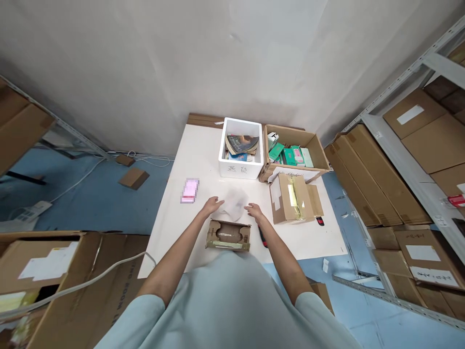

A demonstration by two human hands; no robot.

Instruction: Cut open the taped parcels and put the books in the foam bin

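A crumpled, translucent plastic bag (234, 202) lies on the white table between my hands. My left hand (211, 206) is at the bag's left side, thumb and fingers apart. At the bag's right edge is my right hand (254, 211), its fingers near or touching the plastic; whether it grips any is too small to tell. Just in front of my body, below the bag, an open brown cardboard box (228, 234) shows brown material inside. A red and black tool (262, 237) lies partly hidden beside my right forearm.
A white foam box (240, 170) of books and a carton (323, 151) of green boxes stand at the back. A taped box (290, 198) is at the right, a blurred pink item (190, 190) at the left. Shelves (417, 160) hold cartons.
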